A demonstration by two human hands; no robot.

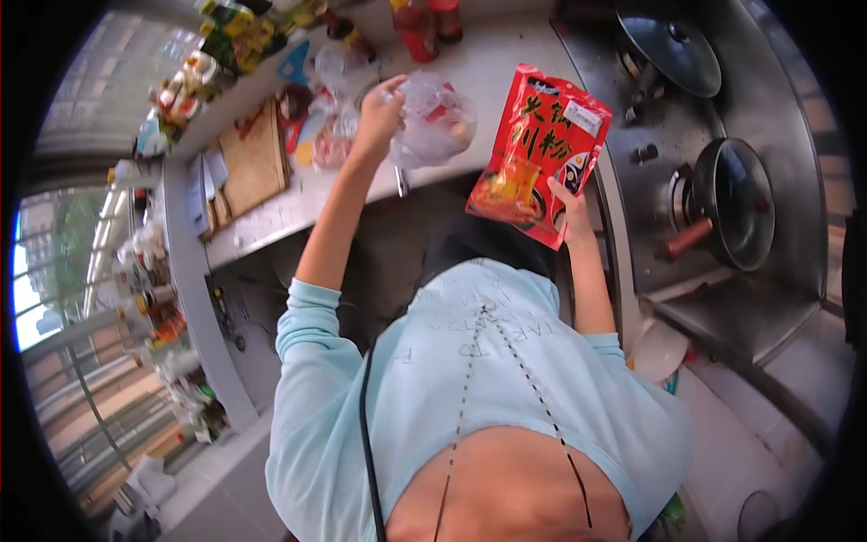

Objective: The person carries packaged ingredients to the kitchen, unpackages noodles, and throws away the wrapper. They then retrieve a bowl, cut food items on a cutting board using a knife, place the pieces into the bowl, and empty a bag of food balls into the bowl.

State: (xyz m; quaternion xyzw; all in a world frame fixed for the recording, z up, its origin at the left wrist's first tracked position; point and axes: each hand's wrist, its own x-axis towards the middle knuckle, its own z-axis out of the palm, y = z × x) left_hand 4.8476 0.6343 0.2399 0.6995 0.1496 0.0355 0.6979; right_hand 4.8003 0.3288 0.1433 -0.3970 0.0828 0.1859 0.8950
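The room is a kitchen: a barred window (81,226) lines the left side, with a ledge (203,470) of jars and packages beside it. A smooth, pale counter (515,54) spans the far side. The stainless-steel cooktop (664,181) occupies the right side; its surface is reflective. It carries two round, dark pans: a far pan (695,77) under a domed lid with a black knob, and a nearer pan (742,203) with a reddish-brown handle. A rectangular wooden cutting board (253,167) lies at the left of the counter, with knives (209,176) along its left edge.

The red packet (533,158), flat, glossy and flexible, is held above the counter's near edge, left of the cooktop. The right hand (573,210) grips its lower right edge, thumb on the front face; the other fingers are largely hidden. The translucent, crinkled plastic bag (433,126) is left of the packet. The left hand (384,113) has its fingers curled closed, gripping the bag's left side.
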